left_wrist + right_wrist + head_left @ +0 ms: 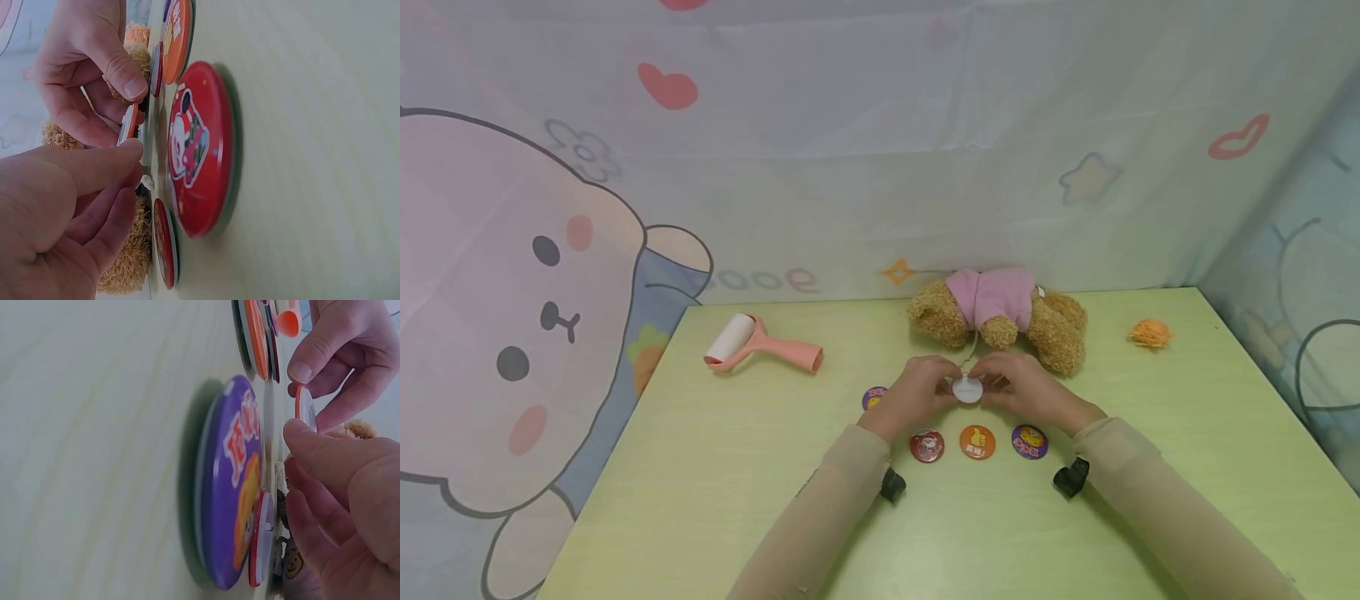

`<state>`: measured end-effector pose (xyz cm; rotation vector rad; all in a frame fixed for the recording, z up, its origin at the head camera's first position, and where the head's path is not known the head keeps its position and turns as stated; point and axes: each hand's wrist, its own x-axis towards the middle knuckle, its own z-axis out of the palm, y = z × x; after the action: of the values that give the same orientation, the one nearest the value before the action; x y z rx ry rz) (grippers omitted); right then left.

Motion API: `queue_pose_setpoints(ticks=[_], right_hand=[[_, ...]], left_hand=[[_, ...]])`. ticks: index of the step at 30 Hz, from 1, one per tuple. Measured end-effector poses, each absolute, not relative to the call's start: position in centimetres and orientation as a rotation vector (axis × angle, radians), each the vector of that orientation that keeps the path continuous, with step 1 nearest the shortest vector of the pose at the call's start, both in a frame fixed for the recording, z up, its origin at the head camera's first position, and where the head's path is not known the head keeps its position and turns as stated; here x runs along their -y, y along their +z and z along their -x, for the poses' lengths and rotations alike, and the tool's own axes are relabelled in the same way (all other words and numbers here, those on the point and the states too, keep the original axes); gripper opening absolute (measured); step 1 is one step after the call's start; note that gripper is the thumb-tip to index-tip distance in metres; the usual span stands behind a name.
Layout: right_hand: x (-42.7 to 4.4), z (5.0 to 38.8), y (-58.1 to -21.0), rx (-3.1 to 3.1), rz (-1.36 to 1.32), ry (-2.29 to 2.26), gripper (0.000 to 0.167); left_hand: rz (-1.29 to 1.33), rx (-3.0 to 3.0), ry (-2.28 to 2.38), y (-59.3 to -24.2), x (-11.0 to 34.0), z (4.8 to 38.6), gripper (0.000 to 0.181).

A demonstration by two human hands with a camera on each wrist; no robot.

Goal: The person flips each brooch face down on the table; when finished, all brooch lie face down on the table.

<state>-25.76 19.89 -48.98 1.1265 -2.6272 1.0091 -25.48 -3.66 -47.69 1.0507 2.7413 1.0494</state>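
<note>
So from my end, far left on the head cam there's a salmon-pink plastic lint roller with a white roll [763,342], well apart from the action, I guess parked out of the way. Next is a purple round badge [872,397], partly covered by the left hand [913,390], whose thumb and forefinger pinch one edge of a white-backed round badge with an orange-red rim [967,390]. That one's up off the pale green tabletop [700,467], between both hands and in front of a curly brown teddy bear in a pink top [1000,293], lying down. Nearer the camera sit a glossy red round badge [927,446] and an orange round badge with a yellow thumbs-up [977,442], face up, probably so the designs are easy to see. The right hand [1032,387] pinches the opposite edge, thumb and finger too; my read is that gripping just the rim keeps it steady and its back uncovered. Then there's a second purple round badge [1029,442], and a ragged orange bundle [1150,333] way over right. The head cam only gives me the white back; both wrist cams add that coloured rim and the pinch. The right wrist cam also catches a red-rimmed badge lying white side up [265,537], which I can't find from above.
</note>
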Motion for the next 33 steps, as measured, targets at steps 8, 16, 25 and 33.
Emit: queue_pose_setpoints(ticks=[8, 16, 25, 33], right_hand=[[-19.84, 25.88, -48.94, 2.686, -1.109, 1.01, 0.032], [-19.81, 25.87, -48.74, 2.712, -1.1, 1.024, 0.036], [-19.68, 25.83, -48.84, 2.708, -1.106, 0.96, 0.036], [-19.59, 25.82, -48.91, 2.747, -1.095, 0.925, 0.034]], left_hand=[[-1.029, -2.752, 1.012, -47.66, 3.64, 25.48, 0.023], [-1.044, -2.809, 0.945, -47.52, 3.66, 25.43, 0.024], [-1.028, -2.859, 0.851, -47.61, 3.58, 25.4, 0.024], [-1.009, -2.896, 0.756, -47.83, 3.51, 25.51, 0.027]])
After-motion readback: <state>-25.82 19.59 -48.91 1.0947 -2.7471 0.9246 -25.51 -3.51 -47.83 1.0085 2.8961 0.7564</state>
